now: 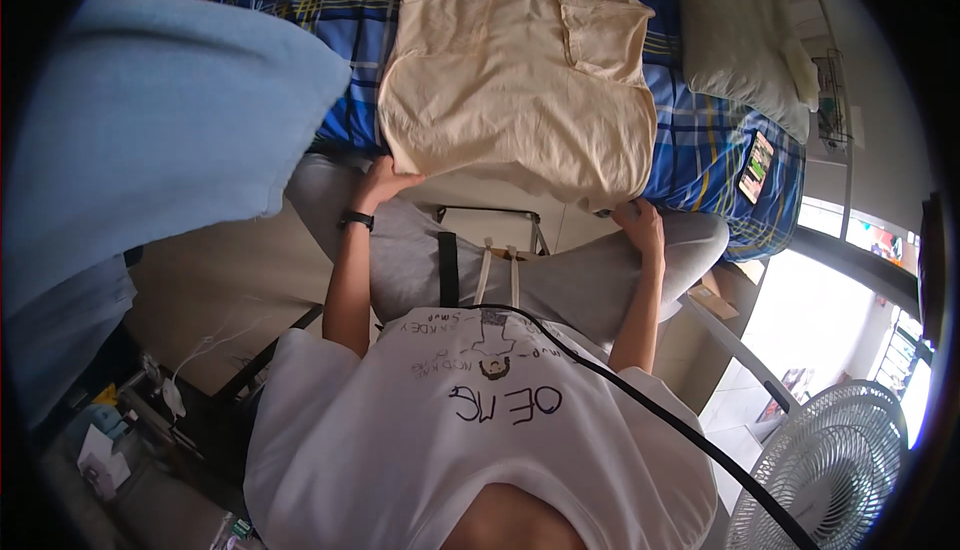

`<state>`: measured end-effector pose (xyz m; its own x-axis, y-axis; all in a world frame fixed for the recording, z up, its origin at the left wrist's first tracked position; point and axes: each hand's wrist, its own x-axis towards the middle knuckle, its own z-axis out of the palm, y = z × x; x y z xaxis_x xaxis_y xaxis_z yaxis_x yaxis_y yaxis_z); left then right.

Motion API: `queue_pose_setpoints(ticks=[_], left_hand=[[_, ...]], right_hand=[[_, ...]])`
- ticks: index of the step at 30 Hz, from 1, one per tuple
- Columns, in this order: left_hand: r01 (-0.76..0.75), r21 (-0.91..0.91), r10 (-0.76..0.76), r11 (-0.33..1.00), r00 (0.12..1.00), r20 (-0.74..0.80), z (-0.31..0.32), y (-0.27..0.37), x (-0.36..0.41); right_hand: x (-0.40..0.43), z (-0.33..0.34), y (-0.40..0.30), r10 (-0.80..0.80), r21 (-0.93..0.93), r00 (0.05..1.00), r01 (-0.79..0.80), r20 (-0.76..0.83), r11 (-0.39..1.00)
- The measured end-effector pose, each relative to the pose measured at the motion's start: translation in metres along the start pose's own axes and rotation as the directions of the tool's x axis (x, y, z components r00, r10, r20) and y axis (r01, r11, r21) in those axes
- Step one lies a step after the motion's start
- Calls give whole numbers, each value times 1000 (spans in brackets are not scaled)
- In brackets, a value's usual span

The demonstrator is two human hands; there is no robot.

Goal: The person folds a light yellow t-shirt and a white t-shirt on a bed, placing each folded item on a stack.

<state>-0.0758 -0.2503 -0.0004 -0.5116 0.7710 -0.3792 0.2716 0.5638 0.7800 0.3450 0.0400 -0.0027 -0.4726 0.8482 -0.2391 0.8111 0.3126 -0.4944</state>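
Observation:
A cream T-shirt [517,92] lies spread on a bed with a blue plaid sheet [697,145], its neckline away from me and its hem towards me. Both short sleeves are folded inward over the body. My left hand [386,179] grips the hem's left corner, thumb on top of the cloth. At the hem's right corner, my right hand [641,221] has its fingers curled on the fabric; the fingertips are partly hidden. Between the hands the hem hangs slightly over the bed's edge, above my lap.
Light blue cloth [180,115] hangs close by at left. A pale pillow [739,40] and a phone [756,166] lie on the bed at right. A fan [825,467] stands at lower right. A black cable [675,422] crosses my shirt.

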Motion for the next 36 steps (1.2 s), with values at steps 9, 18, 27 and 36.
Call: queue_pose_setpoints(ticks=[9,18,27,36], left_hand=[[39,416,-109,909,983,146,6,-42,-11],[280,-851,-93,444,959,268,-18,13,-66],[441,-808,-6,390,879,477,-18,28,-114],[416,-903,-414,105,844,341,6,38,-164]], right_hand=[[12,19,14,-80,296,918,-42,388,954],[-43,-45,-25,44,891,894,-439,446,-115],[-74,-63,-35,-286,926,884,-375,370,38],[-103,-67,-22,4,839,879,-456,476,297]])
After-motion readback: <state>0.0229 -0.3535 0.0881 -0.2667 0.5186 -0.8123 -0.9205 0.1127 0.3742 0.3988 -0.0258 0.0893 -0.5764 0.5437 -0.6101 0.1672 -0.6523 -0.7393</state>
